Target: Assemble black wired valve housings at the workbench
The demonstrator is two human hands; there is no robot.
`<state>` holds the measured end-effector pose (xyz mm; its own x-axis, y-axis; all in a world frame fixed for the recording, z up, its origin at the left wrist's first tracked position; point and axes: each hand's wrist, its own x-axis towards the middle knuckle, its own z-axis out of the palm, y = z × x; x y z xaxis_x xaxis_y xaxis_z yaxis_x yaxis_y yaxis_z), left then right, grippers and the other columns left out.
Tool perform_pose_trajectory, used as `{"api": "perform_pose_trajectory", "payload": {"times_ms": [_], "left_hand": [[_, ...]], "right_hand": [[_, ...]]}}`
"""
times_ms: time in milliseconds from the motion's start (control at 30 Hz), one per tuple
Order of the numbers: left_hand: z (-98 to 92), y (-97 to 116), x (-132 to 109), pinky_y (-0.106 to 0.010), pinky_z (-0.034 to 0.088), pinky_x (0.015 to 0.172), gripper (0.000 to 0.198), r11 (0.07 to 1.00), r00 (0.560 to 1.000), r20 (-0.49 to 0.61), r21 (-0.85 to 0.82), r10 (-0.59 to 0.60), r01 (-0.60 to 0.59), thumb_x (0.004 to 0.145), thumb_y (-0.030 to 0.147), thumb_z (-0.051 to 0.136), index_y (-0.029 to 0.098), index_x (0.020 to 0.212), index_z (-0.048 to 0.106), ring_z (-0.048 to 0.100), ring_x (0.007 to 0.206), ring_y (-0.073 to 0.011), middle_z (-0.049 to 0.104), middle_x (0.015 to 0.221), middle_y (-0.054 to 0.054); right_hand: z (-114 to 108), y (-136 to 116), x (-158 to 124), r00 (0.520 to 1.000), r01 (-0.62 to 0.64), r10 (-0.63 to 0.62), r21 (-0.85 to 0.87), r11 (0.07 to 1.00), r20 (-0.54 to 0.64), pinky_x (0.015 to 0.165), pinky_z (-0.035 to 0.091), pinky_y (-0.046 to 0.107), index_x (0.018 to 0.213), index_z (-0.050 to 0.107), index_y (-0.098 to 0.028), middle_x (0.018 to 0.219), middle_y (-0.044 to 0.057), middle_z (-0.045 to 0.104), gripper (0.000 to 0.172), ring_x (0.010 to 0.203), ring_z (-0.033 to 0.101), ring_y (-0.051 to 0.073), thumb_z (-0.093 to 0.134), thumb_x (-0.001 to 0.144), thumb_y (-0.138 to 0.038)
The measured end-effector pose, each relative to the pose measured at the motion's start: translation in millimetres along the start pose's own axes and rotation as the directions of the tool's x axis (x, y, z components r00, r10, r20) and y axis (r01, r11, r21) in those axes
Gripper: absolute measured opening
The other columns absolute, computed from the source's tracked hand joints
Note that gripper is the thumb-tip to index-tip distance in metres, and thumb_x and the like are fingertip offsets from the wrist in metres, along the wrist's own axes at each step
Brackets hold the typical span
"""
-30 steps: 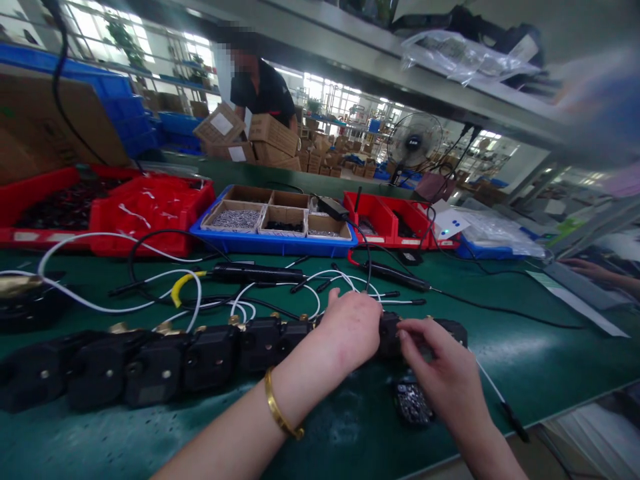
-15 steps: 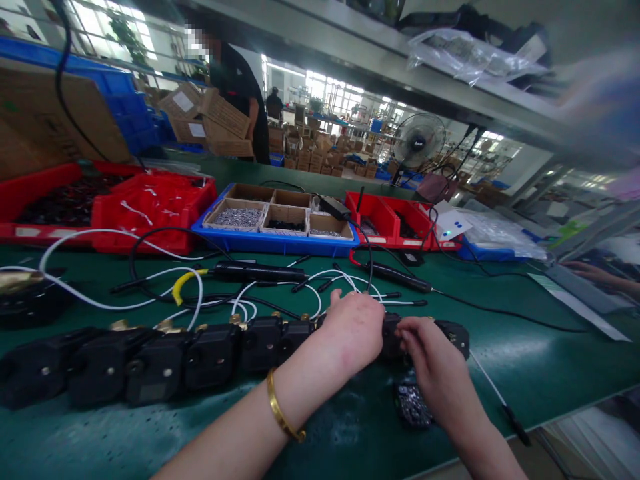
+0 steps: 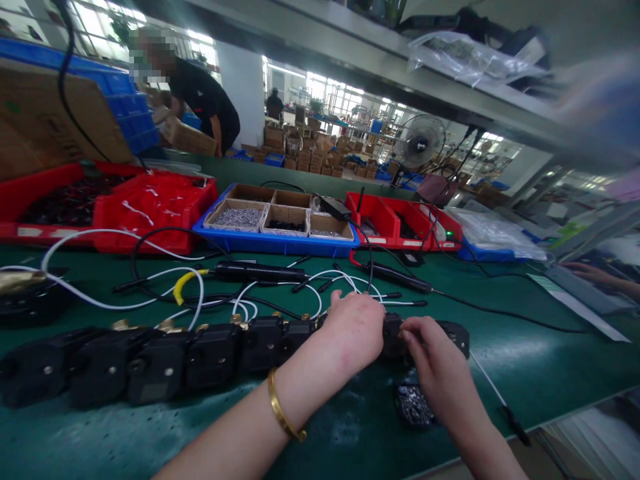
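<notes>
A row of black housings (image 3: 213, 357) with brass fittings on top runs across the bench. My left hand (image 3: 357, 327), a gold bangle on its wrist, is closed over a housing towards the row's right end; most of its fingers are hidden. Just right of it, my right hand (image 3: 435, 350) pinches thumb and fingers together against the face of a black housing (image 3: 394, 337). Whatever lies in that pinch is too small to make out. Below the right hand sits a small dark tray of shiny small metal parts (image 3: 415, 405), partly covered by the hand.
Behind the row lie white cables (image 3: 250, 287) and two black electric screwdrivers (image 3: 260, 271) (image 3: 397, 276). Farther back stand a blue tray (image 3: 275, 243) with cardboard compartments and red bins (image 3: 155, 210). A shelf hangs overhead. A person (image 3: 205, 100) handles cartons beyond the bench.
Both of my hands keep almost the same place; the right fingers shift very slightly. The person in the background has bent over and moved left with the cartons.
</notes>
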<state>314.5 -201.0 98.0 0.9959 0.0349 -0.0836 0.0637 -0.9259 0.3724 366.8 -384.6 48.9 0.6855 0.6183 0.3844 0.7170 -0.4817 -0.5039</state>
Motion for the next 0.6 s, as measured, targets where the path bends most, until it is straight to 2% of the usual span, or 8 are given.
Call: {"api": "perform_pose_trajectory", "payload": {"times_ms": [133, 367, 600], "left_hand": [[-1.3, 1.1, -0.8, -0.057, 0.048, 0.102, 0.030, 1.000, 1.000, -0.002, 0.002, -0.005, 0.005, 0.092, 0.019, 0.053, 0.026, 0.106, 0.078, 0.068, 0.111, -0.0340, 0.076, 0.110, -0.010], [-3.2, 0.9, -1.9, -0.059, 0.046, 0.105, 0.029, 1.000, 1.000, 0.005, 0.000, 0.000, 0.000, 0.093, 0.019, 0.054, 0.026, 0.108, 0.078, 0.067, 0.111, -0.0339, 0.076, 0.112, -0.010], [-5.5, 1.7, -3.7, -0.058, 0.046, 0.105, 0.031, 1.000, 1.000, 0.012, 0.000, -0.008, 0.008, 0.094, 0.019, 0.053, 0.026, 0.109, 0.079, 0.068, 0.111, -0.0335, 0.077, 0.112, -0.010]], "right_hand": [[6.9, -2.8, -0.2, 0.991, 0.131, -0.131, -0.101, 0.986, 0.001, 0.084, 0.042, 0.040, 0.098, 0.061, -0.024, 0.101, 0.006, 0.061, 0.016, 0.095, 0.056, 0.025, 0.046, 0.104, -0.022], [17.7, 9.6, -1.6, 0.974, 0.228, -0.226, -0.232, 0.946, 0.035, 0.081, 0.037, 0.040, 0.102, 0.062, -0.023, 0.098, 0.006, 0.061, 0.015, 0.093, 0.053, 0.025, 0.047, 0.105, -0.020], [17.3, 10.5, -0.9, 0.961, 0.269, -0.277, -0.246, 0.931, 0.000, 0.081, 0.035, 0.040, 0.103, 0.062, -0.022, 0.097, 0.006, 0.062, 0.015, 0.091, 0.052, 0.023, 0.049, 0.104, -0.018]]}}
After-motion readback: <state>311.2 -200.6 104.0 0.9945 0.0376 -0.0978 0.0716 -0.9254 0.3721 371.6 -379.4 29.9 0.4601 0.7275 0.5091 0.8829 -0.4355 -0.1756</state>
